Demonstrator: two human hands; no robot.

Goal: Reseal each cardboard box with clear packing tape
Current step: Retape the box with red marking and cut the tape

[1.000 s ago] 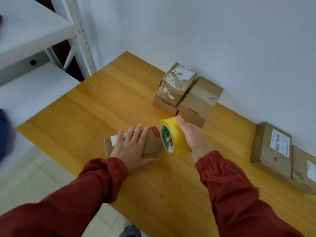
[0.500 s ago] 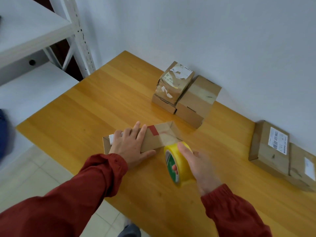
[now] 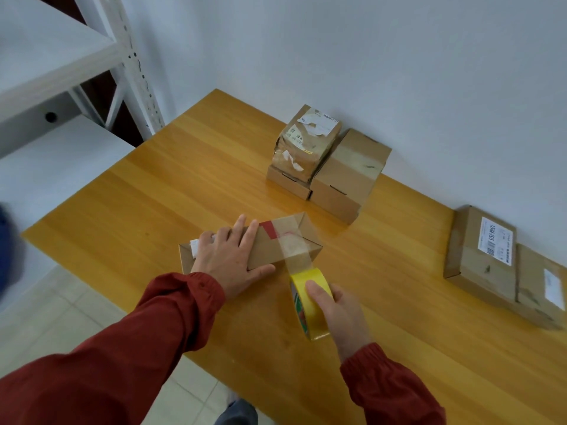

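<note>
Now left grip [image 3: 228, 259] lies flat on the box [image 3: 271, 251], right grip [image 3: 343, 311] clamps the tape roll [image 3: 314, 325], other boxes [image 3: 346, 176] behind.

The left hand [image 3: 230, 259] presses flat on a long cardboard box [image 3: 276, 246] lying on the wooden table [image 3: 153, 197], while the right hand [image 3: 340, 314] grips the yellow tape roll [image 3: 310, 302], from which a clear strip [image 3: 296, 250] runs over the box end.
</note>
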